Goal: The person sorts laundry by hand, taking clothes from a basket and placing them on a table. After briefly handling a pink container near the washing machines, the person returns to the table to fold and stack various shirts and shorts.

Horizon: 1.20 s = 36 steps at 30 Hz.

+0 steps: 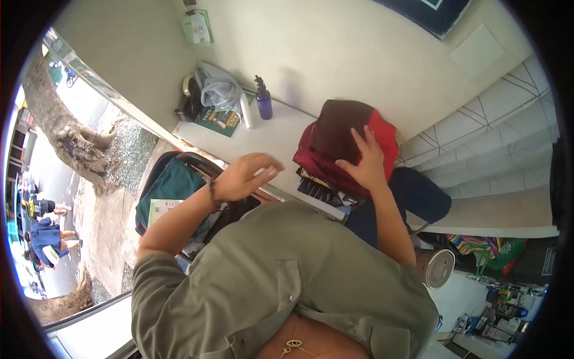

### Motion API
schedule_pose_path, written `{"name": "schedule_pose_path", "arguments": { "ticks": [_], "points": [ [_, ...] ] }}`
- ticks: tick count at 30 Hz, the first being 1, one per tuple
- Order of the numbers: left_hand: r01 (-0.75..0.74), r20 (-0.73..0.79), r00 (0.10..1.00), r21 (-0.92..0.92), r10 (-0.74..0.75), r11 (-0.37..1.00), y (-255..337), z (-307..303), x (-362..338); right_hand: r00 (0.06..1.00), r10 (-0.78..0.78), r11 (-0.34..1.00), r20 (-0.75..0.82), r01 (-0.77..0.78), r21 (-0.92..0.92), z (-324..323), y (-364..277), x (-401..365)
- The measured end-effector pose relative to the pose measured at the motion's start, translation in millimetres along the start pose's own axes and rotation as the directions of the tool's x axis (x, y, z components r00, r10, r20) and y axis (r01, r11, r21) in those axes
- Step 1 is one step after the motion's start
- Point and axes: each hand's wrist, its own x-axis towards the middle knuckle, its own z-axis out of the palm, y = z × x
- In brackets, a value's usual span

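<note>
A stack of folded cloth, brown (341, 122), bright red (385, 134) and maroon (308, 149), lies on the white counter against the wall. My right hand (366, 161) rests on the brown and maroon cloth with its fingers spread. My left hand (248, 176) is held in the air to the left of the stack, slightly blurred, fingers stretched out and nothing visible in it. Below it is a dark open bag (158, 161) with dark green cloth (176, 185) and a light green paper (161, 208). A dark patterned item (323, 191) sticks out under the stack.
On the counter (272, 134) stand a blue spray bottle (263, 103) and a white tube (246, 112), beside a green booklet (221, 122) and a grey cloth (218, 93). A navy seat (421, 194) is to the right. People (46, 236) are outside on the left.
</note>
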Motion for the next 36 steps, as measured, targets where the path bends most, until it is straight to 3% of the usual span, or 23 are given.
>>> {"name": "schedule_pose_path", "arguments": {
  "ticks": [2,4,5,6,8,9,11,13,16,17,19,21,23,24,25,26,27,28,30,32,34,35,36],
  "points": [
    [0.058,-0.059,0.996,-0.078,-0.062,0.995,-20.3,30.1,29.0,1.000,-0.013,0.979,0.008,0.015,-0.202,5.5,-8.0,-2.6],
    [0.122,-0.160,0.967,-0.395,-0.199,0.911,-42.8,66.1,52.8,0.999,-0.049,0.939,0.025,0.054,-0.340,28.0,12.4,0.0],
    [0.139,-0.186,0.942,-0.543,-0.280,0.829,-49.7,76.9,60.7,1.000,-0.001,0.971,-0.022,-0.005,-0.239,34.4,23.5,5.4],
    [0.187,-0.179,0.907,-0.640,-0.381,0.745,-52.6,81.5,66.6,0.989,0.143,0.989,-0.034,-0.144,-0.035,27.4,24.1,15.5],
    [0.256,-0.121,0.809,-0.809,-0.576,0.529,-56.2,92.3,73.5,0.910,0.413,0.845,0.030,-0.396,0.360,3.5,23.5,28.3],
    [0.308,-0.081,0.776,-0.817,-0.626,0.487,-53.7,93.0,75.1,0.921,0.391,0.845,0.000,-0.359,0.396,-12.7,14.5,30.1],
    [0.388,-0.030,0.777,-0.764,-0.629,0.516,-65.7,104.1,76.6,0.989,0.134,0.986,-0.057,-0.127,0.106,-19.1,11.0,24.4],
    [0.452,0.006,0.763,-0.719,-0.646,0.528,-65.6,107.7,80.3,0.991,-0.131,0.953,0.032,0.135,-0.272,-18.7,1.7,9.5],
    [0.396,0.008,0.851,-0.665,-0.525,0.633,-72.8,114.1,96.2,0.987,-0.162,0.951,0.019,0.161,-0.263,8.9,-13.0,-14.0],
    [0.332,0.012,0.864,-0.765,-0.504,0.552,-64.9,108.6,104.5,0.985,-0.171,0.948,-0.007,0.163,-0.275,13.8,-13.6,-14.4],
    [0.180,-0.002,0.889,-0.918,-0.458,0.354,-41.0,88.2,125.0,0.992,0.111,0.993,-0.055,-0.108,0.047,15.0,5.2,3.3],
    [0.201,-0.152,0.871,-0.758,-0.467,0.621,-47.9,82.1,121.6,0.941,0.335,0.897,-0.041,-0.305,0.320,1.8,17.6,13.7],
    [0.214,-0.308,0.833,-0.587,-0.460,0.781,-68.8,86.5,109.3,0.935,0.349,0.874,-0.055,-0.304,0.379,-10.9,21.1,13.1],
    [0.339,-0.314,0.791,-0.489,-0.525,0.803,-84.1,98.9,99.9,0.933,0.356,0.862,-0.061,-0.302,0.407,-18.1,18.8,11.0],
    [0.462,-0.326,0.742,-0.384,-0.586,0.799,-98.0,112.5,89.7,0.958,0.280,0.891,-0.064,-0.235,0.388,-25.2,3.7,7.7],
    [0.578,-0.347,0.687,-0.272,-0.638,0.770,-106.2,124.1,81.9,0.985,0.158,0.971,-0.070,-0.142,0.190,-19.1,-2.7,0.7],
    [0.627,-0.299,0.634,-0.342,-0.714,0.700,-101.9,132.0,78.8,0.998,0.035,0.999,-0.050,-0.035,-0.013,-10.0,-7.4,-7.6],
    [0.586,-0.187,0.660,-0.478,-0.728,0.654,-101.8,134.0,80.2,0.997,-0.082,0.974,-0.007,0.079,-0.213,-0.9,-13.2,-14.3],
    [0.503,0.035,0.721,-0.713,-0.692,0.488,-82.8,127.1,85.5,0.996,-0.085,0.963,-0.028,0.075,-0.258,17.9,-35.8,-23.7],
    [0.374,-0.122,0.829,-0.605,-0.546,0.703,-70.9,122.4,104.0,0.997,-0.061,0.967,-0.054,0.045,-0.250,26.4,-33.8,-25.4],
    [0.231,-0.207,0.908,-0.476,-0.363,0.849,-64.3,114.0,120.7,0.996,-0.012,0.983,-0.084,-0.003,-0.182,36.8,-10.9,-12.2],
    [0.195,-0.146,0.891,-0.731,-0.430,0.653,-37.3,100.2,126.2,0.990,0.024,0.991,-0.141,-0.042,-0.127,40.6,9.2,-7.4],
    [0.147,-0.165,0.880,-0.798,-0.446,0.584,-31.5,94.1,126.7,0.946,0.305,0.936,-0.111,-0.276,0.219,31.6,11.0,1.2]
  ]
}}
